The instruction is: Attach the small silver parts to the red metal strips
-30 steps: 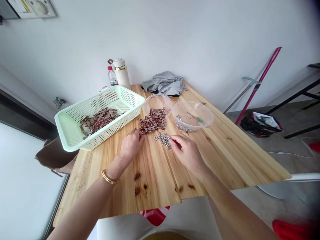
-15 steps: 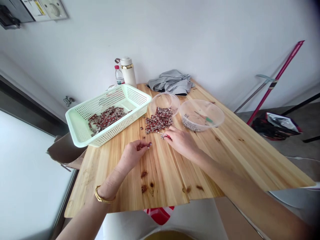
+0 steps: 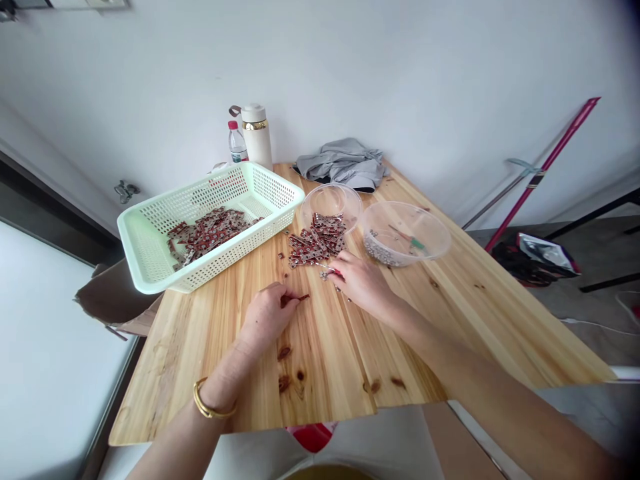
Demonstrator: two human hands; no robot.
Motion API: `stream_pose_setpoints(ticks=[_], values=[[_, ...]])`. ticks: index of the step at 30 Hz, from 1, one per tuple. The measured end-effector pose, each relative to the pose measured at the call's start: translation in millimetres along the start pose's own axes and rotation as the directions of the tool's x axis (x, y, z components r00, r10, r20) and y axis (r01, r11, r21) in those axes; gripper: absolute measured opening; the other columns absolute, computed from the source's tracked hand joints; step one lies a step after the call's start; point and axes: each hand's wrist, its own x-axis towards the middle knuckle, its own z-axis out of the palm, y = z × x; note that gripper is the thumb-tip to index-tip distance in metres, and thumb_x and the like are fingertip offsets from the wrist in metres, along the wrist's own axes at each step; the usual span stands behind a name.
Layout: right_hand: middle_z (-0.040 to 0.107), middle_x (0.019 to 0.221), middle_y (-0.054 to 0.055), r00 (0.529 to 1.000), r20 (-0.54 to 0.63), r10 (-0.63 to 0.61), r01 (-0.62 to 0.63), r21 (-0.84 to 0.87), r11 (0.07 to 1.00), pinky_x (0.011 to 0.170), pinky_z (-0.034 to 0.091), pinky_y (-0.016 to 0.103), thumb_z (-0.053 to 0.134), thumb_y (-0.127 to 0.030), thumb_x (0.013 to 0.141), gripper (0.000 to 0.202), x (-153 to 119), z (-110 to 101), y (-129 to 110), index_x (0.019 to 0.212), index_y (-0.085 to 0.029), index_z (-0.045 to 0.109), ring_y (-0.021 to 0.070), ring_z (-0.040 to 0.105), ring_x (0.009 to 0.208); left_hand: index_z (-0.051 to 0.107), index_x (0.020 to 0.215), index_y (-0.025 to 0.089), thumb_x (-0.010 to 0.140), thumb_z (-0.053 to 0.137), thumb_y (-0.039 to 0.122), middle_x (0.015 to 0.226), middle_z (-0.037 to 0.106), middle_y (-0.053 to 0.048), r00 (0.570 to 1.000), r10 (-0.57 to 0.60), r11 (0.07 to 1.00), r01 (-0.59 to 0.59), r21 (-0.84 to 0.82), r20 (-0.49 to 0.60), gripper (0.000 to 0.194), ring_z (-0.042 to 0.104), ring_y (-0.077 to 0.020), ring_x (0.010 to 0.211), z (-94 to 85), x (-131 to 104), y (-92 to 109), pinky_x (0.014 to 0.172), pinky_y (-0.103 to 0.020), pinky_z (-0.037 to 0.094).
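My left hand pinches a small dark red strip just above the wooden table. To its right, my right hand is closed on a thin tool with a red handle, its metal tip pointing left. Small metal pieces lie under that tip. Just beyond the tool is a pile of red and silver strips, partly in front of a round clear container. A second clear container holds small metal parts and a green-handled tool.
A pale green basket with many red strips stands at the left. Behind are a white flask, a plastic bottle and grey cloth. A cardboard box is beside the table; a magenta pole leans at the right.
The strip in my left hand has turned and now shows edge-on, pointing right. My right hand has barely moved. The camera view has shifted slightly.
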Motion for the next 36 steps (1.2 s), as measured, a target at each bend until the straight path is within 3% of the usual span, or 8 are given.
stream_pose_setpoints(ticks=[5, 12, 19, 25, 33, 36], values=[[0.062, 0.094, 0.004, 0.997, 0.070, -0.014, 0.017, -0.047, 0.999, 0.062, 0.037, 0.026, 0.055, -0.020, 0.088, 0.011, 7, -6, -6, 0.087, -0.021, 0.066, 0.0158, 0.059, 0.079, 0.069, 0.082, 0.020, 0.081, 0.060, 0.023, 0.082, 0.071, -0.003, 1.000, 0.016, 0.999, -0.016, -0.030, -0.003, 0.010, 0.064, -0.0174, 0.076, 0.2, 0, -4, 0.067, -0.027, 0.046], [0.060, 0.088, 0.003, 0.989, -0.033, -0.146, 0.149, 0.179, 0.972, 0.065, 0.041, 0.026, 0.051, -0.020, 0.090, 0.013, -7, -2, -35, 0.082, -0.019, 0.062, 0.0141, 0.057, 0.075, 0.074, 0.085, 0.023, 0.082, 0.060, 0.022, 0.086, 0.072, -0.003, 1.000, 0.004, 0.999, -0.004, -0.049, 0.007, 0.015, 0.065, -0.0182, 0.081, 1.5, 0, -3, 0.072, -0.028, 0.048], [0.059, 0.087, 0.004, 0.986, 0.019, -0.168, 0.164, 0.125, 0.978, 0.064, 0.040, 0.027, 0.050, -0.017, 0.090, 0.016, -13, 9, -44, 0.080, -0.018, 0.062, 0.0150, 0.056, 0.075, 0.075, 0.094, 0.028, 0.083, 0.058, 0.019, 0.095, 0.072, -0.001, 1.000, -0.009, 1.000, 0.008, -0.022, -0.007, 0.022, 0.065, -0.0177, 0.086, 1.8, -3, 5, 0.080, -0.028, 0.049], [0.059, 0.084, 0.003, 0.985, 0.021, -0.170, 0.166, 0.126, 0.978, 0.063, 0.040, 0.027, 0.050, -0.017, 0.092, 0.019, -14, 10, -43, 0.077, -0.019, 0.063, 0.0138, 0.056, 0.073, 0.074, 0.089, 0.025, 0.085, 0.056, 0.021, 0.092, 0.071, -0.002, 1.000, 0.002, 1.000, -0.001, 0.029, -0.002, 0.019, 0.065, -0.0180, 0.084, 2.9, -2, 3, 0.073, -0.027, 0.047], [0.065, 0.090, 0.007, 0.976, -0.023, -0.216, 0.217, 0.022, 0.976, 0.067, 0.047, 0.030, 0.040, -0.015, 0.095, 0.028, -46, 8, -59, 0.097, -0.019, 0.068, 0.0172, 0.062, 0.076, 0.069, 0.083, 0.022, 0.084, 0.057, 0.022, 0.090, 0.069, -0.002, 0.999, -0.031, 0.995, 0.034, 0.097, -0.031, 0.013, 0.064, -0.0185, 0.081, 9.1, -7, 4, 0.065, -0.026, 0.044], [0.066, 0.093, 0.007, 0.979, -0.022, -0.201, 0.202, 0.108, 0.973, 0.068, 0.050, 0.030, 0.042, -0.015, 0.094, 0.027, -50, 6, -57, 0.105, -0.019, 0.067, 0.0168, 0.063, 0.076, 0.068, 0.081, 0.022, 0.085, 0.057, 0.023, 0.087, 0.068, -0.002, 0.998, -0.028, 0.995, 0.033, 0.097, -0.051, 0.012, 0.064, -0.0177, 0.079, 11.0, -9, 4, 0.064, -0.026, 0.043]])
